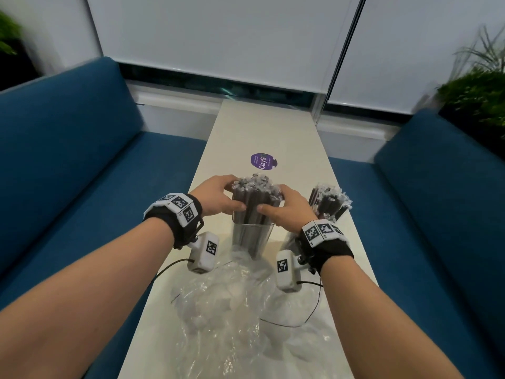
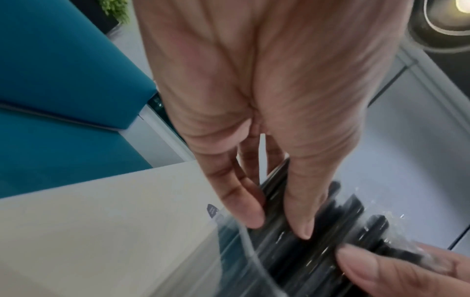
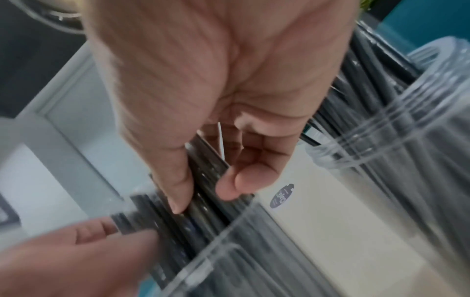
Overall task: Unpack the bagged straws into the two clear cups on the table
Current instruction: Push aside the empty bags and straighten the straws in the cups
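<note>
Both hands, left hand (image 1: 216,194) and right hand (image 1: 287,207), grip the straws (image 1: 255,203) standing in the cup (image 1: 252,236) between them. Just right of the right hand, the second cup (image 1: 332,212) already holds straws. The bag (image 1: 240,302) lies crumpled below the wrists, seemingly empty; unpacking looks nearly done.

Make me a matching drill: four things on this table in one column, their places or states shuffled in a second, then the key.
1. near clear plastic cup
2. far clear plastic cup
3. crumpled clear plastic bag
4. round purple sticker

A. flat on the table, beyond the hands
B. right of the hands, straws untouched
C. straws held by both hands
D. lying nearest the person

Pairs: 1-C, 2-B, 3-D, 4-A
</note>
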A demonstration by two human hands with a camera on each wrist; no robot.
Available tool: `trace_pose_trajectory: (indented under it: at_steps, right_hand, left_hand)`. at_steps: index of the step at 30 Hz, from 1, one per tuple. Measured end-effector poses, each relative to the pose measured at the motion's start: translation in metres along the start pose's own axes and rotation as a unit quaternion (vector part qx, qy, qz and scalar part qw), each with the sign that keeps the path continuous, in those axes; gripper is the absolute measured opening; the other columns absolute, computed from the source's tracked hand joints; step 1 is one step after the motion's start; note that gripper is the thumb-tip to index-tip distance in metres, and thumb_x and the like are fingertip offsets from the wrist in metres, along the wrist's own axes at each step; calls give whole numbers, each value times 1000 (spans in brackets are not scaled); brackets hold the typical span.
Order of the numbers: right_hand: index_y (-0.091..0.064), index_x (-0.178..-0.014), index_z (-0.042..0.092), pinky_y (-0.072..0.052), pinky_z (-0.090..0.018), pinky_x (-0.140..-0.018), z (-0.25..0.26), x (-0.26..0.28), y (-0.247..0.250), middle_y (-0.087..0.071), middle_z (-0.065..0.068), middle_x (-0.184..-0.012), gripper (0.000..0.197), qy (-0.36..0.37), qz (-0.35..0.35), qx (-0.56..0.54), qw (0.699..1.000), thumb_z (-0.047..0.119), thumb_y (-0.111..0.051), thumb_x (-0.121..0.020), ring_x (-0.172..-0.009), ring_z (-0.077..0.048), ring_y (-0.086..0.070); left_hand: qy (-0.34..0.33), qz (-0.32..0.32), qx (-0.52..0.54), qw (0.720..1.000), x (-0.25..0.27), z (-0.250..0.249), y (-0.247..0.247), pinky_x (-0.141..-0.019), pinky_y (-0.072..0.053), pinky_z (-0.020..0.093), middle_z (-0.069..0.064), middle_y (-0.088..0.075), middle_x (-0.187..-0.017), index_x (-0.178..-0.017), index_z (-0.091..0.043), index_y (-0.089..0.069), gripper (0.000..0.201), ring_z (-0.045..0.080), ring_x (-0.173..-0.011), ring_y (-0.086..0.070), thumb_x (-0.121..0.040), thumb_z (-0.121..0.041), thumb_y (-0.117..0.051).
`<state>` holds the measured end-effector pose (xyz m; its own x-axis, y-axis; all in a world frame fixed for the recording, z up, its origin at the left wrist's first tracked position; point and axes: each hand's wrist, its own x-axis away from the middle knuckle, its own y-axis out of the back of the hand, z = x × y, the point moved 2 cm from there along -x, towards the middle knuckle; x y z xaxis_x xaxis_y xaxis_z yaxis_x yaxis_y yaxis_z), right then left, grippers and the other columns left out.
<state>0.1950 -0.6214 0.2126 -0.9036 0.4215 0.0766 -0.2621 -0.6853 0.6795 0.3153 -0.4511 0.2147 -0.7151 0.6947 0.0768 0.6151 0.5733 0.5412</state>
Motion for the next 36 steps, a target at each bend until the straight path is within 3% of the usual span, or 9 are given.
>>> trace_pose_trajectory:
  at_steps: [5,8,14,17,21,26,30,33,36]
  right_hand:
    - [-46,-149,20,-44,-37,-110,1,17,3,-56,-2,-153,86,13,23,25,999,39,-90,-77,-129,-27,-63]
    - [-27,-162,25,-51,-45,-109,-1,55,14,-38,14,-160,101,15,23,-31,999,44,-85,-82,-108,-18,-74]
    - [-68,-119,43,-58,-30,-94,-78,169,33,-73,27,-111,36,37,-11,-13,999,35,-82,-86,-102,-5,-71]
    - [-40,-149,53,-35,-47,-120,-138,195,20,-35,19,-162,81,-60,113,204,971,65,-76,-77,-150,-19,-35]
    - [-11,-160,53,-37,-52,-119,-181,198,-9,-2,6,-175,95,-108,165,237,951,60,-69,-86,-154,-32,-23]
    - [-48,-151,32,-48,-39,-106,-186,187,-19,-48,-2,-153,47,-84,69,181,978,22,-51,-105,-128,-29,-57]
    - [-63,-136,28,-50,-32,-98,-148,187,-21,-50,-2,-122,37,-26,-35,15,999,14,-61,-101,-102,-20,-59]
    - [-68,-128,24,-57,-38,-97,-108,198,-45,-66,3,-122,31,55,31,-88,994,17,-67,-98,-110,-19,-67]
    - [-74,-110,37,-58,-29,-91,-77,212,-54,-78,15,-112,23,104,125,-165,973,21,-71,-95,-105,-6,-73]
  left_hand:
    - [39,-2,-19,999,13,5,-4,-74,-54,28,7,-55,-145,-155,-25,-37,99,17,-91,-72,-72,-13,-91]
    - [72,-7,-66,995,37,4,1,-83,-54,31,5,-45,-154,-161,-29,-20,113,20,-100,-67,-74,-24,-92]
    - [93,-24,-182,979,128,19,-17,-103,-47,36,-2,-45,-150,-148,-39,-41,84,19,-128,-52,-76,-66,-75]
    - [146,63,-196,968,160,35,-59,-118,-37,45,1,-15,-168,-156,-51,-13,124,28,-149,-33,-54,-89,-71]
    - [198,166,-255,932,177,63,-128,-119,-34,57,0,21,-171,-152,-59,16,143,39,-156,-16,-46,-85,-78]
    - [174,127,-315,924,181,68,-152,-108,-47,46,5,-28,-163,-159,-42,-17,84,33,-138,-45,-90,-42,-66]
    - [118,81,-87,986,189,46,-146,-108,-46,34,0,-38,-159,-159,-44,-12,97,18,-140,-48,-86,-54,-73]
    - [67,42,119,990,199,14,-154,-76,-59,23,-18,-58,-136,-146,-51,-25,81,-1,-110,-67,-87,-39,-79]
    - [69,-23,215,974,204,6,-162,-87,-62,39,-7,-71,-126,-143,-39,-46,73,11,-114,-70,-81,-39,-86]
